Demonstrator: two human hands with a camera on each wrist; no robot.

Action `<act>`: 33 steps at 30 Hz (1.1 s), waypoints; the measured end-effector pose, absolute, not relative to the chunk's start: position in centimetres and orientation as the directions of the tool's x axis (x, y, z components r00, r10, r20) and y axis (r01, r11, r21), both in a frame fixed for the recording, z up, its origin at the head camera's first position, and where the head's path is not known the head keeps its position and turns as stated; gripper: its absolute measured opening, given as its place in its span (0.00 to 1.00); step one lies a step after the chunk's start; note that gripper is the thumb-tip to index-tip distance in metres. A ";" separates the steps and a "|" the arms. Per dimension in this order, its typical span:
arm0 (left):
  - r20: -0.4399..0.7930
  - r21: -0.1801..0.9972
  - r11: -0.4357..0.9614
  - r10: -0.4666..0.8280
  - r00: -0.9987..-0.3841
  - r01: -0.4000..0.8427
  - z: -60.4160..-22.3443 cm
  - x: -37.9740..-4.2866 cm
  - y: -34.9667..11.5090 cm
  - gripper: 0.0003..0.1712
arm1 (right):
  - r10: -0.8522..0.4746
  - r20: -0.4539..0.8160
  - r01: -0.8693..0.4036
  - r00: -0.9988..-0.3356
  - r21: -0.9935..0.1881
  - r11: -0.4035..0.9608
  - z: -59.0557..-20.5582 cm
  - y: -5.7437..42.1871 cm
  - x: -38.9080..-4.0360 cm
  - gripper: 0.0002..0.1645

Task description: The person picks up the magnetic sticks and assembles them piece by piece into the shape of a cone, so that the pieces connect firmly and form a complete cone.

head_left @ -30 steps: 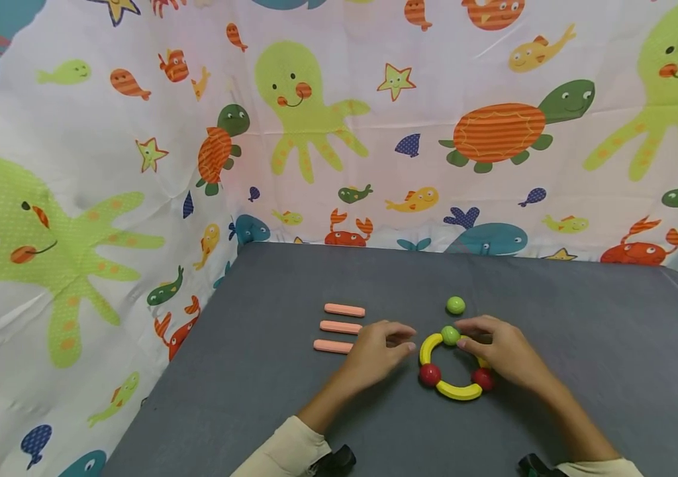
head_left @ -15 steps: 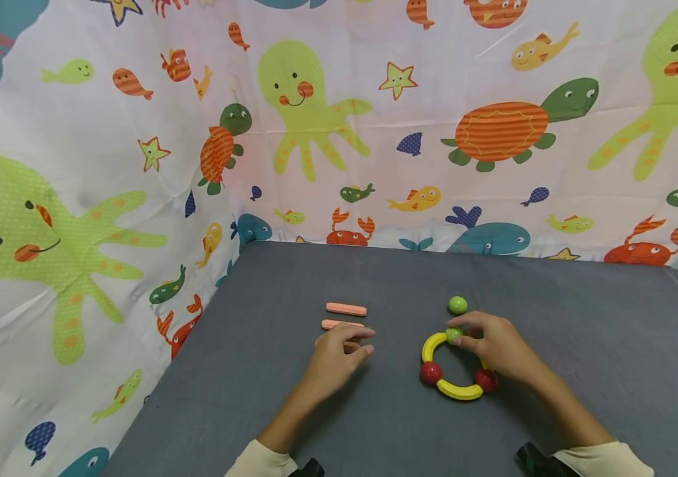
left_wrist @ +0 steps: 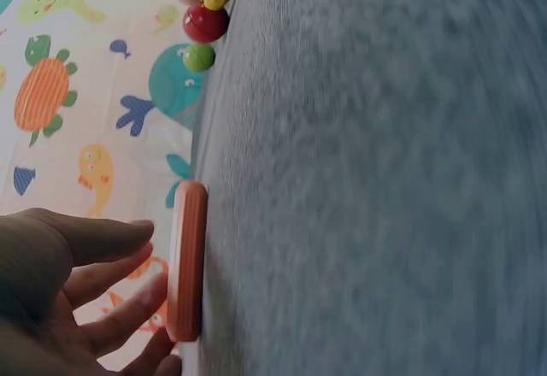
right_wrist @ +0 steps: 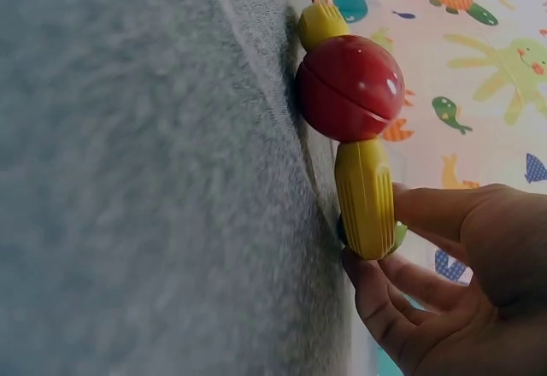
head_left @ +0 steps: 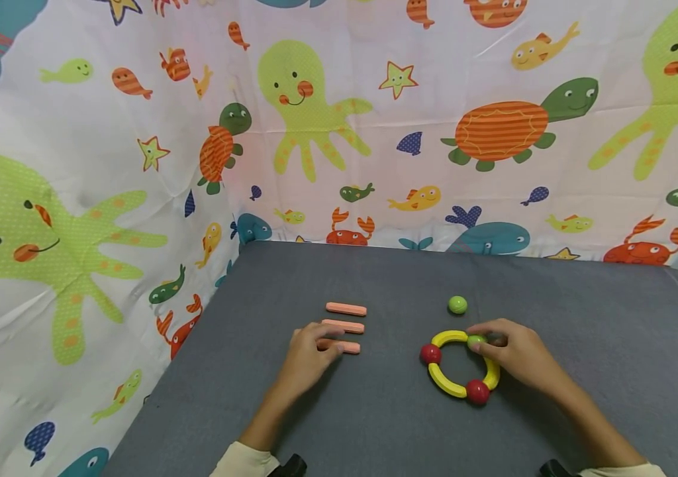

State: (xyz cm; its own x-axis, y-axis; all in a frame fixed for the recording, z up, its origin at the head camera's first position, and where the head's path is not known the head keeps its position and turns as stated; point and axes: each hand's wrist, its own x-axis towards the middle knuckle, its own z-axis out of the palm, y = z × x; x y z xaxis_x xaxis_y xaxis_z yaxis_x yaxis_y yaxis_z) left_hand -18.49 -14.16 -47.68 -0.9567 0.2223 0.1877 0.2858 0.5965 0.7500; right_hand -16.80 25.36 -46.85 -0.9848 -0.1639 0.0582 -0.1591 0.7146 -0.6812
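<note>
A ring (head_left: 447, 382) of curved yellow pieces, two red balls and one green ball lies on the grey table. My right hand (head_left: 514, 351) pinches the ring's green ball (head_left: 475, 342) between thumb and fingers at its far right side. In the right wrist view, a yellow piece (right_wrist: 363, 196) and a red ball (right_wrist: 350, 88) stand in front of that grip. Over to the left, my left hand (head_left: 308, 358) is at the nearest of three pink sticks (head_left: 347, 347), covering its left end. The left wrist view has relaxed fingers beside a pink stick (left_wrist: 187, 261), thumb apart from it.
A loose green ball (head_left: 457, 305) lies just beyond the ring. The other pink sticks, a middle one (head_left: 347, 326) and a far one (head_left: 346, 309), lie in a row behind the nearest. A sea-animal curtain (head_left: 327, 212) borders the grey table (head_left: 387, 430) at back and left.
My left hand has moved left, away from the ring to the pink sticks. The ring has turned clockwise, its green ball going right with my right hand now pinching it.
</note>
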 end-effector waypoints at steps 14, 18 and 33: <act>0.077 0.709 0.661 0.275 -0.958 0.247 -47.3 -18.8 -15.0 0.19 | -0.066 -0.145 0.067 -0.987 -0.756 0.651 -46.4 27.6 -15.0 0.26; 0.056 0.704 0.671 0.277 -0.959 0.235 -47.2 -18.9 -14.9 0.18 | -0.101 -0.179 0.072 -0.979 -0.761 0.644 -46.2 27.9 -14.6 0.28; 0.118 0.713 0.649 0.263 -0.958 0.266 -46.8 -19.0 -14.0 0.19 | -0.158 -0.209 0.075 -0.965 -0.799 0.597 -45.9 27.5 -13.9 0.26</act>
